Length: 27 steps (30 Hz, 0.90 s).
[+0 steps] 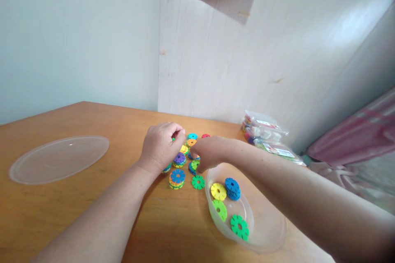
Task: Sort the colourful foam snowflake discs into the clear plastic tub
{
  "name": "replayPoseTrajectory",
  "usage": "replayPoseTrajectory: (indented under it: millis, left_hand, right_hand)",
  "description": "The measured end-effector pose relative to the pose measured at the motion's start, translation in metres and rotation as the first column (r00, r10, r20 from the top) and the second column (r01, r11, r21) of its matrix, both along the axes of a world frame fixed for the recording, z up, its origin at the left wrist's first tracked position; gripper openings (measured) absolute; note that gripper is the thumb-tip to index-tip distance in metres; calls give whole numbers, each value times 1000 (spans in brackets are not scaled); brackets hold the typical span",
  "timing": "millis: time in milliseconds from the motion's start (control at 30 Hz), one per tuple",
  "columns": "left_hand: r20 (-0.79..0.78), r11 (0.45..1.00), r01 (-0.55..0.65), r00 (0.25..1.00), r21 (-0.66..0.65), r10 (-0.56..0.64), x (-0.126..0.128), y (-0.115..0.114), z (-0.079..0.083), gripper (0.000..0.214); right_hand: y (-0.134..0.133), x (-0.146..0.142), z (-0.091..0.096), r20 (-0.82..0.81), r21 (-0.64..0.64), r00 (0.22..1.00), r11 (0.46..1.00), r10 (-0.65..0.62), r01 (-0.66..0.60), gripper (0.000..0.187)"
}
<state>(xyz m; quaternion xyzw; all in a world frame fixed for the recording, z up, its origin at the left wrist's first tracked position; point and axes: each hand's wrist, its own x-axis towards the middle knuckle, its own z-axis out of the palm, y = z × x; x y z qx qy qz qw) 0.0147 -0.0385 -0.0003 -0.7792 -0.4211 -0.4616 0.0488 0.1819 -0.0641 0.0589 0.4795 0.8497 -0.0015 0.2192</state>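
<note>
Small stacks of notched plastic discs stand on the table between my hands. My left hand [162, 144] is closed beside the left stacks, fingers curled; a bit of green shows at them, but what they hold is hidden. Bent over the right stacks, my right hand [208, 152] has finger and thumb at the edge of a light green notched disc [195, 165] on top of a stack. Near them are a purple disc [179, 158], a blue-topped stack [177, 177], an orange disc [191, 142] and a single green disc [198, 182] lying flat.
A clear plastic tub [212, 218] under my right forearm holds several yellow, blue and green discs. Its round clear lid [58, 160] lies at the left of the wooden table [123, 117]. Clear packs [268, 133] are piled at the back right, near the wall.
</note>
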Motion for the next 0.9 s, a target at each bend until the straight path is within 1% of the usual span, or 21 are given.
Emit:
replayPoseTrajectory:
  millis: [133, 233, 333, 400, 467, 533, 633, 700, 767, 833, 900]
  left_hand:
    - [6, 1000, -6, 1000, 12, 6, 0, 0, 0, 22]
    - [4, 1000, -5, 1000, 14, 5, 0, 0, 0, 21]
    - [9, 1000, -6, 1000, 13, 5, 0, 0, 2, 22]
    - [8, 1000, -9, 1000, 1, 9, -1, -1, 3, 23]
    - [5, 1000, -20, 1000, -15, 20, -1, -1, 4, 24]
    - [5, 999, -36, 999, -31, 36, -1, -1, 4, 25]
    - [9, 997, -55, 998, -51, 56, -2, 0, 4, 25]
    - [7, 997, -58, 998, -50, 59, -2, 0, 4, 25]
    - [-4, 998, -54, 999, -38, 54, -1, 0, 4, 25]
    - [-17, 998, -50, 999, -23, 50, -1, -1, 5, 25]
    - [-21, 999, -51, 998, -13, 51, 0, -2, 6, 25]
  right_hand:
    - [0, -4, -3, 42, 9, 999, 1000, 8, -9, 55]
    - [0, -5, -4, 43, 25, 999, 1000, 10, -11, 50]
    - [-2, -1, 2, -23, 65, 1000, 998, 3, -1, 45]
    - [-7, 5, 10, -93, 103, 996, 995, 1, 9, 40]
    - [-19, 15, 21, -183, 143, 983, 989, 2, 25, 35]
    - [-36, 27, 33, -279, 158, 960, 987, 10, 36, 31]
    - [-70, 44, 42, -366, 100, 931, 995, 11, 27, 30]
    - [-91, 51, 41, -371, 70, 929, 996, -17, 46, 31]
    - [-107, 55, 35, -350, 67, 936, 996, -38, 66, 27]
    - [-116, 56, 25, -319, 71, 948, 996, -22, 47, 23]
    - [-119, 57, 15, -284, 64, 959, 998, 14, 4, 21]
